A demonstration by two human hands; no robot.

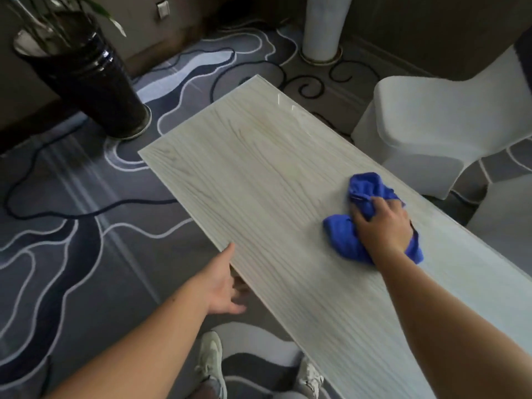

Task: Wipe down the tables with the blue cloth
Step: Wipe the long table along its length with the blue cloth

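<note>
Two bare hands are at work over the long pale wood-grain table with its glassy top [244, 174]. Off to the far side of the left fingers stands a tall glossy black planter [86, 79] on the patterned carpet. The left hand [221, 283] hangs slack at the table's near edge, fingers spread and holding nothing, thumb just at the rim. Across the tabletop, the right hand [383, 226] presses down on the crumpled blue cloth [345, 240], fingers curled into its folds, bunched fabric poking out beyond the fingertips and under the palm. Past that hand sits a white moulded chair [431, 131]. I'd judge the wiping is mid-course: the stretch ahead of the fingers looks dry and unstreaked, so probably untouched, and any other tables remain.
</note>
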